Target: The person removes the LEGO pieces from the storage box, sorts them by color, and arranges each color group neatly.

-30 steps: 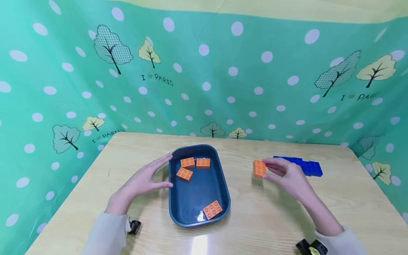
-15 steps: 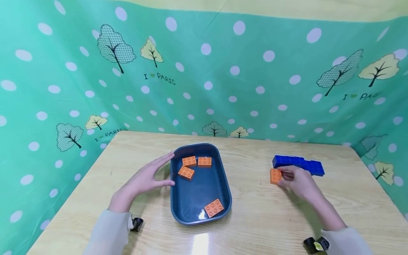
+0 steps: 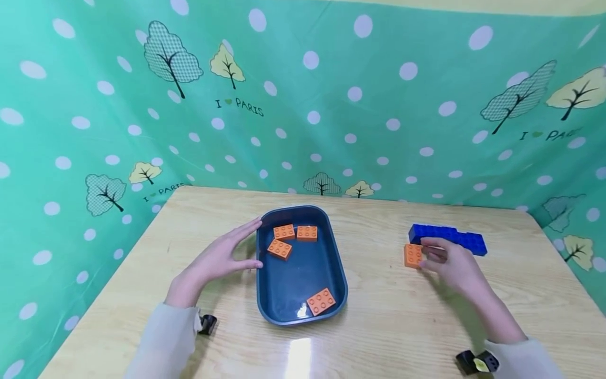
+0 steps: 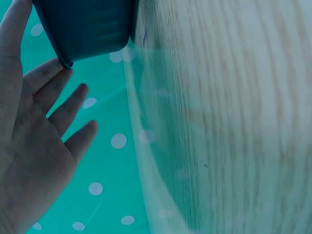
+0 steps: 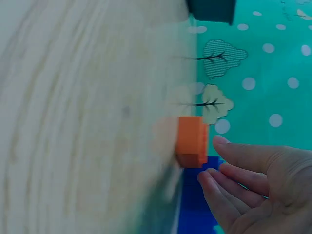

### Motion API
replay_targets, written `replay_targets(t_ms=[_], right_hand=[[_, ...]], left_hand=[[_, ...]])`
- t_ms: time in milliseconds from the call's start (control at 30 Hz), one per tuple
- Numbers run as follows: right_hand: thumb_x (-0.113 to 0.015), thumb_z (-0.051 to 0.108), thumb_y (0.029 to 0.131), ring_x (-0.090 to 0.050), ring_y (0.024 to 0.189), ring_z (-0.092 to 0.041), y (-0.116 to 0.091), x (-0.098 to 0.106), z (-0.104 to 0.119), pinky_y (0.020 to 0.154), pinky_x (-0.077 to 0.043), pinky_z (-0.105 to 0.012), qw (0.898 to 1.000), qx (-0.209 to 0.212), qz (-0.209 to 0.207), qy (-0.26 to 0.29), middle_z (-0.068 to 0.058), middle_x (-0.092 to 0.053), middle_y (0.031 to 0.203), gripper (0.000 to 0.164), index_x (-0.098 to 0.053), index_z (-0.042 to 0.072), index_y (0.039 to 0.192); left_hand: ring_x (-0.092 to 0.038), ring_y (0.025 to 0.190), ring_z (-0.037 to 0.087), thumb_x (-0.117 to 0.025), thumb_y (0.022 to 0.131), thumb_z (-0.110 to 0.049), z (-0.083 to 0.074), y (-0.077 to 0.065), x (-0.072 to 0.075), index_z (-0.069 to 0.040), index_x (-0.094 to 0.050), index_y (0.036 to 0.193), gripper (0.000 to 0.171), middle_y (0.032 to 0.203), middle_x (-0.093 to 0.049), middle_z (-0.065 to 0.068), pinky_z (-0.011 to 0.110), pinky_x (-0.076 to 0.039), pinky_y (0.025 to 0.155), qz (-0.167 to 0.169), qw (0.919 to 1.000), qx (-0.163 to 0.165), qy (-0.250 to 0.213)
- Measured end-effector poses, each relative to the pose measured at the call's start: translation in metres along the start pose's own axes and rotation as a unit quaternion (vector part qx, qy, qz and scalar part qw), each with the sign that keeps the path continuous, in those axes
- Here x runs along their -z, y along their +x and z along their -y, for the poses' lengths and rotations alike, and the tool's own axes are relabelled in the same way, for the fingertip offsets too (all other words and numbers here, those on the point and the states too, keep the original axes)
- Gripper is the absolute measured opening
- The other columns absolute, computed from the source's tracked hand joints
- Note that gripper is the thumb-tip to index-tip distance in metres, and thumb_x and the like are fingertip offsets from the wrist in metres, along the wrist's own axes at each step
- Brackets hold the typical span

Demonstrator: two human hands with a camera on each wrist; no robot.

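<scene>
My left hand (image 3: 218,263) rests at the left side of a dark blue plastic box (image 3: 303,281), fingertips and thumb tip at its rim, fingers fairly straight. Inside the box lie several orange toy building bricks; one orange brick (image 3: 321,301) sits at the near right corner. On the table to the right stands another orange brick (image 3: 413,256). Thumb and fingers of my right hand (image 3: 452,266) are spread just beside it, with a small gap to the brick in the right wrist view. Blue bricks (image 3: 435,232) lie in a row right behind it.
The wooden table (image 3: 374,326) carries everything. A green dotted curtain (image 3: 379,105) hangs behind it and along its sides. A wrist camera (image 3: 475,362) is strapped at the right sleeve, and another (image 3: 208,324) at the left.
My right hand has carried the orange brick rightward, set it down in front of the blue bricks and let go. My left hand stays at the box. The head view has tilted slightly.
</scene>
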State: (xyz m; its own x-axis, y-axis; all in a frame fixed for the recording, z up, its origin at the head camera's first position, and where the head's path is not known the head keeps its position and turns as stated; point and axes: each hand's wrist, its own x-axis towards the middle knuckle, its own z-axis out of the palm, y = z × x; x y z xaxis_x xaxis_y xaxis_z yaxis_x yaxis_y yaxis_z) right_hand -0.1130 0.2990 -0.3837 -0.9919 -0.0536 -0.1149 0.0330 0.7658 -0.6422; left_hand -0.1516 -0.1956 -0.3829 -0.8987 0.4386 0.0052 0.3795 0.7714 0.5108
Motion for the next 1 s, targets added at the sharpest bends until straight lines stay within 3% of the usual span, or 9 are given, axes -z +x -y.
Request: replay_targets(t_ms=[100, 167, 300, 400, 467, 667, 800, 900, 1000], right_hand=[[-0.074, 0.018, 0.091, -0.058, 0.124, -0.045, -0.004, 0.004, 0.008, 0.093, -0.058, -0.042, 1.000, 0.014, -0.017, 0.004, -0.029, -0.057, 0.138, 0.060, -0.050, -0.003, 0.142], [-0.073, 0.018, 0.091, -0.060, 0.123, -0.041, -0.006, 0.007, 0.016, 0.089, -0.060, -0.028, 0.999, 0.033, -0.027, 0.018, -0.028, -0.058, 0.137, 0.058, -0.052, -0.002, 0.141], [-0.071, 0.016, 0.093, -0.067, 0.113, -0.005, -0.008, 0.007, 0.039, 0.083, -0.055, -0.007, 0.992, 0.081, -0.018, 0.098, -0.027, -0.059, 0.138, 0.053, -0.053, 0.000, 0.140], [-0.069, 0.015, 0.094, -0.059, 0.108, 0.016, -0.010, -0.005, 0.060, 0.087, -0.053, -0.006, 0.980, 0.114, 0.017, 0.160, -0.026, -0.059, 0.138, 0.050, -0.054, 0.001, 0.140], [-0.069, 0.014, 0.094, -0.062, 0.112, 0.008, -0.010, -0.017, 0.074, 0.091, -0.053, -0.008, 0.973, 0.127, 0.044, 0.190, -0.025, -0.059, 0.138, 0.049, -0.054, 0.001, 0.139], [-0.069, 0.005, 0.092, -0.060, 0.126, -0.039, -0.008, -0.059, 0.108, 0.098, -0.055, -0.023, 0.950, 0.141, 0.117, 0.252, -0.025, -0.059, 0.138, 0.047, -0.055, -0.002, 0.136], [-0.070, 0.004, 0.091, -0.061, 0.126, -0.037, -0.004, -0.077, 0.126, 0.099, -0.056, -0.027, 0.943, 0.145, 0.155, 0.257, -0.022, -0.059, 0.138, 0.046, -0.057, 0.000, 0.135], [-0.071, 0.004, 0.091, -0.066, 0.117, -0.033, 0.000, -0.083, 0.138, 0.092, -0.060, -0.026, 0.948, 0.167, 0.178, 0.202, -0.022, -0.062, 0.134, 0.046, -0.058, 0.001, 0.135], [-0.073, 0.003, 0.088, -0.070, 0.104, -0.027, 0.002, -0.085, 0.150, 0.082, -0.062, -0.025, 0.955, 0.204, 0.199, 0.078, -0.019, -0.065, 0.128, 0.048, -0.059, 0.002, 0.134]], left_hand=[[-0.030, 0.149, 0.039, -0.079, 0.080, -0.049, -0.001, 0.001, 0.003, -0.020, -0.029, 0.158, 0.097, 0.165, -0.027, 0.009, 0.064, -0.030, 0.118, 0.004, 1.0000, 0.004, -0.001], [-0.029, 0.150, 0.038, -0.079, 0.080, -0.049, -0.001, 0.003, 0.005, -0.021, -0.028, 0.159, 0.097, 0.166, -0.026, 0.007, 0.064, -0.029, 0.119, 0.006, 1.0000, 0.004, -0.001], [-0.028, 0.152, 0.035, -0.079, 0.081, -0.049, -0.003, 0.009, 0.008, -0.023, -0.028, 0.159, 0.097, 0.167, -0.024, 0.004, 0.061, -0.028, 0.121, 0.005, 1.0000, 0.004, -0.007], [-0.027, 0.152, 0.034, -0.079, 0.081, -0.050, -0.002, 0.009, 0.007, -0.023, -0.028, 0.159, 0.097, 0.167, -0.024, 0.002, 0.060, -0.027, 0.122, 0.008, 0.9999, 0.006, -0.008], [-0.027, 0.152, 0.034, -0.079, 0.081, -0.050, -0.001, 0.006, 0.004, -0.022, -0.028, 0.159, 0.097, 0.167, -0.024, 0.003, 0.060, -0.027, 0.122, 0.012, 0.9999, 0.009, -0.009], [-0.029, 0.151, 0.036, -0.079, 0.081, -0.048, 0.001, 0.001, -0.001, -0.021, -0.028, 0.159, 0.097, 0.167, -0.025, 0.005, 0.062, -0.027, 0.120, 0.009, 0.9999, 0.012, -0.007], [-0.029, 0.151, 0.035, -0.079, 0.081, -0.049, 0.000, 0.001, -0.001, -0.023, -0.028, 0.159, 0.097, 0.167, -0.024, 0.003, 0.062, -0.028, 0.120, 0.007, 0.9999, 0.013, -0.008], [-0.029, 0.151, 0.036, -0.079, 0.081, -0.049, 0.000, 0.002, 0.000, -0.022, -0.028, 0.159, 0.097, 0.167, -0.025, 0.004, 0.062, -0.028, 0.120, 0.005, 0.9999, 0.009, -0.007], [-0.029, 0.151, 0.036, -0.079, 0.081, -0.049, 0.001, 0.003, 0.000, -0.021, -0.028, 0.158, 0.097, 0.166, -0.025, 0.005, 0.062, -0.028, 0.120, 0.002, 1.0000, 0.006, -0.007]])
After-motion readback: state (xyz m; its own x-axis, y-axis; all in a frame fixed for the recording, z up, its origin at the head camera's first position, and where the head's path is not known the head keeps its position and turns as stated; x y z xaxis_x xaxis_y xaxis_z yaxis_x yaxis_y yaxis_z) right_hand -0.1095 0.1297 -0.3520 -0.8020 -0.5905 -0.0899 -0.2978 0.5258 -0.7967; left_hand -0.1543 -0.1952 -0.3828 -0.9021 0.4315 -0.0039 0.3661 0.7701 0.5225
